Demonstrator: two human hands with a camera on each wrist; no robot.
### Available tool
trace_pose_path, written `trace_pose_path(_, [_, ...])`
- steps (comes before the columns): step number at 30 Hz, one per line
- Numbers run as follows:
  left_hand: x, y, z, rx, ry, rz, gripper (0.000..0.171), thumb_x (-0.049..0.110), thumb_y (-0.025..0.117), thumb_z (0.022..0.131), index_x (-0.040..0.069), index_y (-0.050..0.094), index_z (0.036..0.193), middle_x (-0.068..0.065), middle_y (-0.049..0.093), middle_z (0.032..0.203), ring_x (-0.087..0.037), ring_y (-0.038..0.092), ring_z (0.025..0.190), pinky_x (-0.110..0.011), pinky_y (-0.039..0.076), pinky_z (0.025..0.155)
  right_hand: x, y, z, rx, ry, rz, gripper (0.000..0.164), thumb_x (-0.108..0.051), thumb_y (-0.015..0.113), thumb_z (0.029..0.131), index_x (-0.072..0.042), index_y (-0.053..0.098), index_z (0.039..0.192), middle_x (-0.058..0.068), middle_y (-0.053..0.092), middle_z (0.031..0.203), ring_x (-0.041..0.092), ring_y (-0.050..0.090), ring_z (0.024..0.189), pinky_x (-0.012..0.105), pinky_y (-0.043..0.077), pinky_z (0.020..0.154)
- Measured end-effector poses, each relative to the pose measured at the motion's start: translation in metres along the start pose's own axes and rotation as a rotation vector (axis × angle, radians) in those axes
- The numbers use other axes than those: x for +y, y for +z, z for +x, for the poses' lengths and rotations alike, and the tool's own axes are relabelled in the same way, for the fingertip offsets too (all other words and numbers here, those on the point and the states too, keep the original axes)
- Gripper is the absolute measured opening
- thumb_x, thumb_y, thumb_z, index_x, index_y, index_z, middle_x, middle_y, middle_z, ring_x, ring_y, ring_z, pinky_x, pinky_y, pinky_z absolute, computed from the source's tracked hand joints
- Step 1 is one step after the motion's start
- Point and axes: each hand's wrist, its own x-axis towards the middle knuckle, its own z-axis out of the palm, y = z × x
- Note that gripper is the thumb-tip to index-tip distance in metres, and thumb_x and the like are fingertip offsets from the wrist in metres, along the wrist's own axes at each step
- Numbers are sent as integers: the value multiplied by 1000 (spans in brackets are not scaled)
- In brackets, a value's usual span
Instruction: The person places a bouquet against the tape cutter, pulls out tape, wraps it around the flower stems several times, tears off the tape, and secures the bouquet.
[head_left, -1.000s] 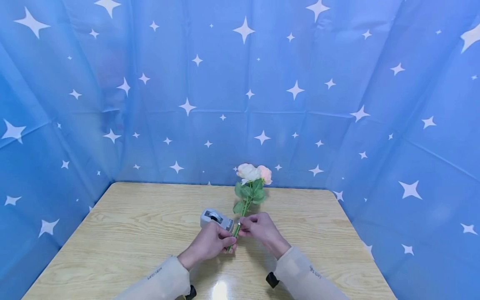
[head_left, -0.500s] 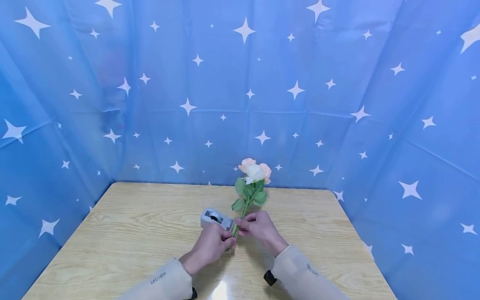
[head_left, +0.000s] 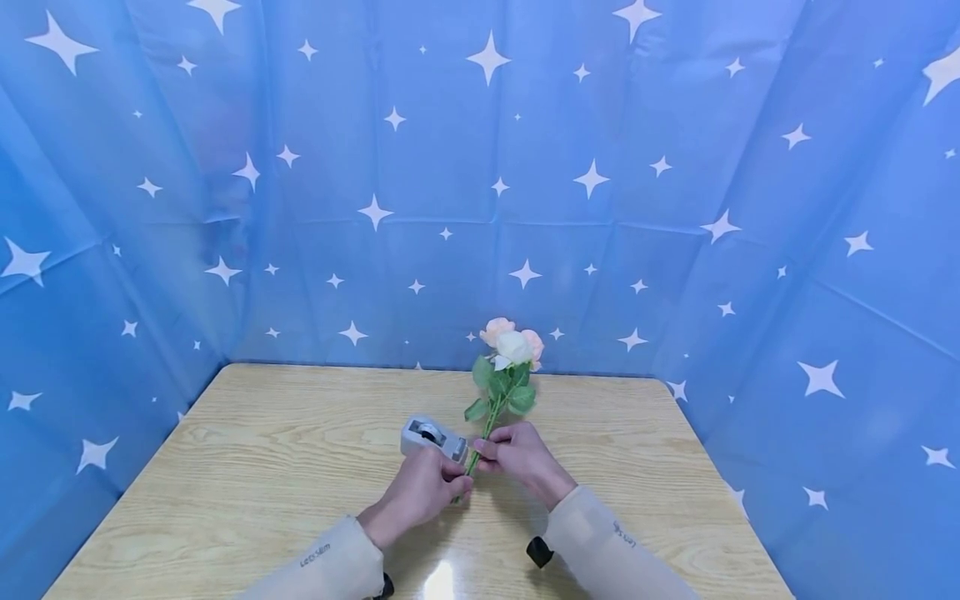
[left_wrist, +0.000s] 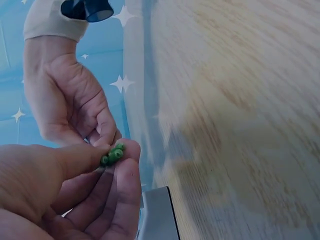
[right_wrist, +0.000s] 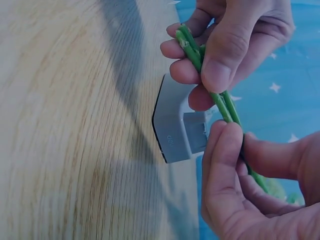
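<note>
Blue star-printed cloth [head_left: 450, 125] hung behind a wood-grain table [head_left: 262, 467]. At the lower centre of the frame, the left hand [head_left: 422, 492] pinched green stems [right_wrist: 222, 106] near their cut ends between thumb and fingers; the right hand [head_left: 523, 460] gripped them higher up. Above, right of centre, were their roses [head_left: 513, 347], one white and two peach. Left of the stems sat a grey tape dispenser [head_left: 435, 437], its lettering unclear. Script on the left sleeve [head_left: 322, 562] began "Lets"; the rest was blurred.

I have the left hand [right_wrist: 237, 42] and right hand [right_wrist: 265, 207] pinching green stems [right_wrist: 225, 109]; a grey dispenser [right_wrist: 172, 115] sits inside the bench's [right_wrist: 60, 125] edge.
</note>
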Motion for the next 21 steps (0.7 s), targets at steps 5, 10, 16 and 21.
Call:
trace_pose_path(5, [-7,-7,1,-62,0,-76,16,20,74,103,10,86,99,-2,80,80,-8,63,57,-20,45,47,1,-2,1,-26,-7,9,24,-20,75,103,4,75,99,8,73,98,19,78,86,42,64,95])
trace_pose_path(10, [-13,-10,1,-75,-11,-201,20,17,69,106,3,83,106,-13,81,103,-23,77,72,-34,66,63,4,-4,4,-45,-12,34,25,-19,75,102,5,76,105,10,73,104,17,76,86,40,64,94])
trace_pose_path(16, [-16,-10,2,-135,-60,-344,26,17,64,109,-4,80,113,-20,80,99,-32,80,80,-40,69,72,7,-4,7,-60,-13,69,22,-16,75,101,6,77,106,10,73,105,16,75,87,32,65,91])
trace_pose_path(21, [-15,-9,2,-179,-115,-461,26,14,65,108,-7,78,117,-22,80,95,-30,81,83,-39,69,75,9,-3,9,-77,-10,101,21,-14,75,102,7,76,104,9,72,102,15,74,85,31,66,90])
